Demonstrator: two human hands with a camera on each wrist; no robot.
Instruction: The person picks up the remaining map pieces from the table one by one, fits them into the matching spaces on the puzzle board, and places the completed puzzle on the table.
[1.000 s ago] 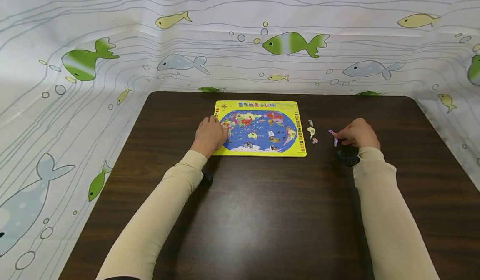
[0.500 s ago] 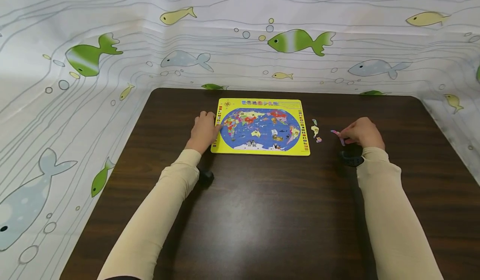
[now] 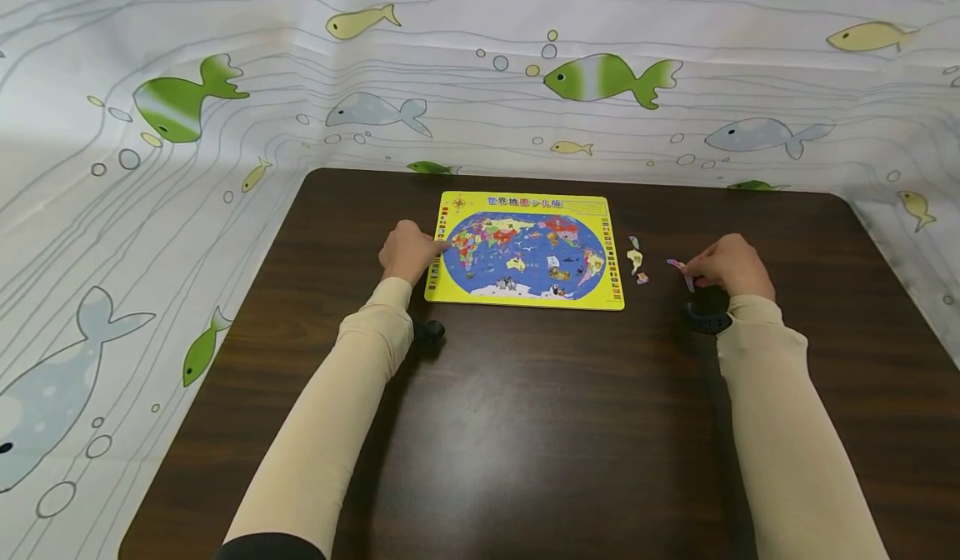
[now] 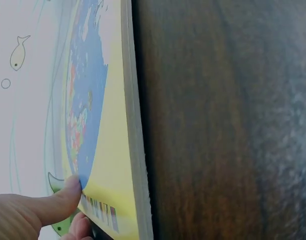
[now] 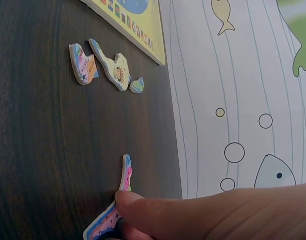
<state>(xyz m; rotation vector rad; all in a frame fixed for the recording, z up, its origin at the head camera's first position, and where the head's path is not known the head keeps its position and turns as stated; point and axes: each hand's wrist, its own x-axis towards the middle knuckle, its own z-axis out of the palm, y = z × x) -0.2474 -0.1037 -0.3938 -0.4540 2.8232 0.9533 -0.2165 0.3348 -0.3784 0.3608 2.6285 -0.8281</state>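
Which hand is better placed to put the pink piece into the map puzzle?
Probably the right hand: it already pinches the pink piece on the table. The left hand rests on the puzzle board's left edge, steadying it.

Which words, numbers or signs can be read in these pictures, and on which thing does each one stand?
"世界地图少儿版": coloured title along the top of the yellow world map puzzle board.
Country names on the map: too small to read.
Flag strips on the board's edges: pictures only, no legible text.
Loose puzzle pieces: no readable text.

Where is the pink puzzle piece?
In the head view, the pink piece lies on the table right of the puzzle board, pinched by the right hand.
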